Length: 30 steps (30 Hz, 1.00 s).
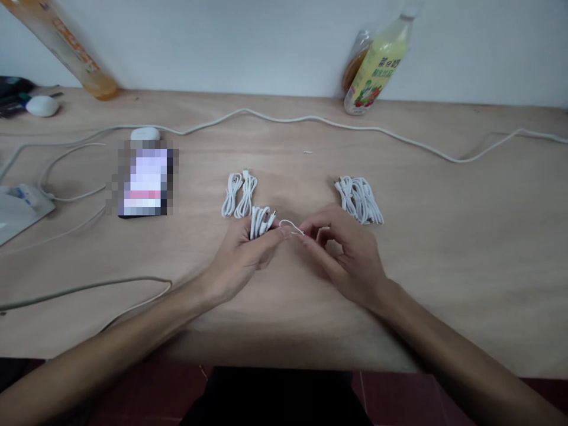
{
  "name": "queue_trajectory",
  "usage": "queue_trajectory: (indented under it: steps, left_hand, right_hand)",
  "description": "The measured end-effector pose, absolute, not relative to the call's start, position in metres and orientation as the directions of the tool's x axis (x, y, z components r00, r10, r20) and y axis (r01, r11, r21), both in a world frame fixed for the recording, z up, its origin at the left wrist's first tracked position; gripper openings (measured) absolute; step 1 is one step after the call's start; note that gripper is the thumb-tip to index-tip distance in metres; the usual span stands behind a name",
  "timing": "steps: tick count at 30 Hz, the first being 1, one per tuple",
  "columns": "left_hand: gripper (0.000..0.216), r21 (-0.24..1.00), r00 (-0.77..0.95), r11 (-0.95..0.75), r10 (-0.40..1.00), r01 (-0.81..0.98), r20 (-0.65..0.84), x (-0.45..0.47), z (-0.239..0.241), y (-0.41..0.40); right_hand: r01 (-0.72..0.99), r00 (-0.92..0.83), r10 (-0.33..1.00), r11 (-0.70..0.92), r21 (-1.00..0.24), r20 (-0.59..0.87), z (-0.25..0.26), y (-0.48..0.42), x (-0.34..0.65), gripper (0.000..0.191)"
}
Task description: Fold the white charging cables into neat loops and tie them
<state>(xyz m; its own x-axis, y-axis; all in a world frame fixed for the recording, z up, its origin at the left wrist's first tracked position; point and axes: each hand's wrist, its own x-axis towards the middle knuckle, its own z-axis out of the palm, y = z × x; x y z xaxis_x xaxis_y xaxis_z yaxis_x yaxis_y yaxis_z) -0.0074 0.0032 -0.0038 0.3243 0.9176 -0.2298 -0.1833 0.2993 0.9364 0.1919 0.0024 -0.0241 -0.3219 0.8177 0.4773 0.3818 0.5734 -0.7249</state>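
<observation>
A coiled white charging cable point(261, 222) is gripped in my left hand point(251, 245), its coil standing up between thumb and fingers with a plug end pointing right. My right hand point(344, 248) pinches a thin white twist tie point(290, 225) between thumb and fingertips. The tie is bent in a loop that reaches across to my left thumb. Just beyond my left hand lie two bundled white cables point(239, 194) side by side. Past my right hand rests a pile of several bundled white cables point(359, 200).
A phone point(148, 180), blurred out, lies at left with a white case point(145, 134) behind it. A long white cord point(310, 118) crosses the back of the wooden table point(465, 248). Drink bottles point(377, 68) point(95, 80) stand by the wall. A small white scrap point(307, 152) lies mid-table.
</observation>
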Motion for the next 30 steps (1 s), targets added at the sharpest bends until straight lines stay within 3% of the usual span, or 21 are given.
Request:
queue_trajectory:
  steps: [7, 14, 18, 26, 30]
  left_hand:
    - [0.038, 0.865, 0.402, 0.443, 0.855, -0.237, -0.327, -0.0058, -0.0014, 0.0030]
    - [0.030, 0.832, 0.418, 0.476, 0.843, -0.285, -0.339, -0.0054, 0.0010, 0.0035]
    - [0.031, 0.849, 0.407, 0.452, 0.854, -0.274, -0.324, -0.0051, 0.0030, 0.0025]
    - [0.046, 0.909, 0.365, 0.372, 0.885, -0.187, -0.287, -0.0062, -0.0006, 0.0051]
    - [0.041, 0.918, 0.356, 0.348, 0.896, -0.191, -0.266, -0.0079, -0.0042, 0.0052]
  right_hand:
    - [0.427, -0.332, 0.643, 0.755, -0.498, 0.691, -0.0307, 0.0051, 0.1924, 0.016]
    - [0.462, -0.272, 0.612, 0.760, -0.457, 0.743, -0.0331, 0.0009, 0.1903, 0.018]
    - [0.446, -0.258, 0.622, 0.756, -0.479, 0.739, -0.0315, 0.0019, 0.1885, 0.018]
    - [0.411, -0.253, 0.784, 0.618, -0.670, 0.567, -0.0282, 0.0038, 0.1910, 0.011]
    - [0.384, -0.236, 0.805, 0.591, -0.709, 0.543, -0.0277, 0.0043, 0.1898, 0.012]
